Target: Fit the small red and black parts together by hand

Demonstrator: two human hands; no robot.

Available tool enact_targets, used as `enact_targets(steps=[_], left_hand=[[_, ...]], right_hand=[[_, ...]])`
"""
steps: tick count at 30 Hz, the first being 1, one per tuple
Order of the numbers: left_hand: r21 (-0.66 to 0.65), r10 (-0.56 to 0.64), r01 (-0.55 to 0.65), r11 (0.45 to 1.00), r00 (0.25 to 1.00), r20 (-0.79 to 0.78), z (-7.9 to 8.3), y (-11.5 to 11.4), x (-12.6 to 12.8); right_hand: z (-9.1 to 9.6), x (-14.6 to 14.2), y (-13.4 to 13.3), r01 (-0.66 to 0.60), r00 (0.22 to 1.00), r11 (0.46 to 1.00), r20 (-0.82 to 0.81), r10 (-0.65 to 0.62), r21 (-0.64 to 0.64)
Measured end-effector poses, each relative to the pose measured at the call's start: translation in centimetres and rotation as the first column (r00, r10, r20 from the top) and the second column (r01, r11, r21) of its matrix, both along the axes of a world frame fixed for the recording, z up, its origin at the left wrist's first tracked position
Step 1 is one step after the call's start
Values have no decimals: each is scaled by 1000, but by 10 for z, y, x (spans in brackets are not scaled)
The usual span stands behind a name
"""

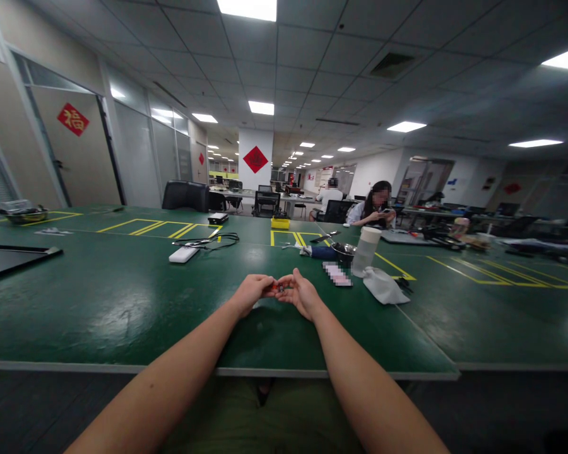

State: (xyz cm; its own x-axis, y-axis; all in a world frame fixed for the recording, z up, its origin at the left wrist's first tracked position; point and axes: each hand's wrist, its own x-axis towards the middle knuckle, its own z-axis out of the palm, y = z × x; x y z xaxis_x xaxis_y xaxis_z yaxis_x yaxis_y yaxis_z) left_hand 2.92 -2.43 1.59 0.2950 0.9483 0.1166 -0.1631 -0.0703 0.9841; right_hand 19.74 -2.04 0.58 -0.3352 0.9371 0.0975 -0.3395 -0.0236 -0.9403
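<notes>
Both my arms reach out over the green table (99, 302). My left hand (252, 292) and my right hand (301, 292) meet fingertip to fingertip just above the tabletop. Between them they pinch a small red and orange object (279, 287); it is too small to name. Both hands are closed around it.
A white bottle (365, 251), a grey cloth (383, 285), a metal bowl (344, 252) and a blurred card (337, 274) lie right of my hands. A white power bank (183, 254) with black cables lies further left. A dark tray (9, 257) is far left. A seated person (376, 208) is across the table.
</notes>
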Motion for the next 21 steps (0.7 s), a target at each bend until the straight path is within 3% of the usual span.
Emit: enact_targets(steps=[21], left_hand=[[1,5,-5,1000,1000,-21,0,-1,0]], right_hand=[[-2,0,1,-3,1000,1000,14,3,4]])
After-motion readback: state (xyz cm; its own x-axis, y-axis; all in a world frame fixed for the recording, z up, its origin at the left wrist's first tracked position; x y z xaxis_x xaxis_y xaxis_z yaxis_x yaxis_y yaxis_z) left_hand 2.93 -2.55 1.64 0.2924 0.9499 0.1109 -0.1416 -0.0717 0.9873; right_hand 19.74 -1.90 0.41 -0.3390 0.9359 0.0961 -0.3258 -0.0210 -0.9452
